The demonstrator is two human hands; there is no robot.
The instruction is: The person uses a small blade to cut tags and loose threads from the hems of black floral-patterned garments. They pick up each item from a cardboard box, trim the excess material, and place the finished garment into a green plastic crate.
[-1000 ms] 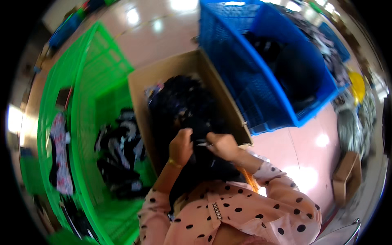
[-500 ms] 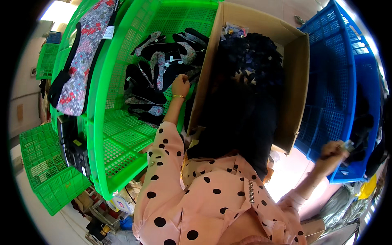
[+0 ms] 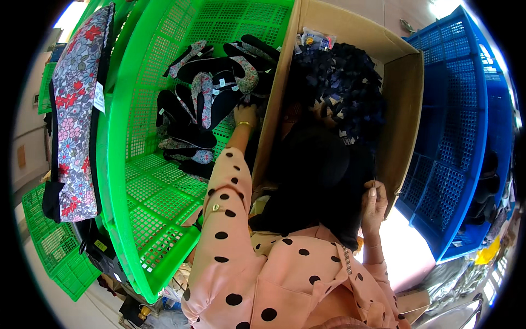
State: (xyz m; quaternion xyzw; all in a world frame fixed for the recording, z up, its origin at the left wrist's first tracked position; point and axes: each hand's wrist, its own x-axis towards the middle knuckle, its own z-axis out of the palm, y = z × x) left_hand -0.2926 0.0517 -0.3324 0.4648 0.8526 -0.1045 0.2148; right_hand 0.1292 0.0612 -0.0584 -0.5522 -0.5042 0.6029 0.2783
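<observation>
Several black fabric slippers (image 3: 193,135) with floral linings and small white tags lie piled in a green plastic crate (image 3: 164,170) at the left. My left hand (image 3: 246,116) reaches into the pile's right side, fingers curled at a dark slipper (image 3: 247,98); its fingertips are partly hidden. At the near right corner of a cardboard box (image 3: 404,131), my right hand (image 3: 375,202) is raised in a pinch beside my dark-clothed lap. Something thin and dark shows at its fingertips, too small to name. A large-looking floral slipper (image 3: 76,126) with black edging rests on the crate's left rim.
Dark fabric scraps (image 3: 350,82) and a clear printed packet (image 3: 319,41) fill the box's far part. Blue plastic crates (image 3: 449,137) stand at the right, dark items in the outer one. Smaller green crates (image 3: 60,257) sit at the lower left.
My right hand has come left from the blue crates to the box corner. The small shiny thing at its fingers no longer shows. My left hand stays at the slippers; the view has shifted slightly.
</observation>
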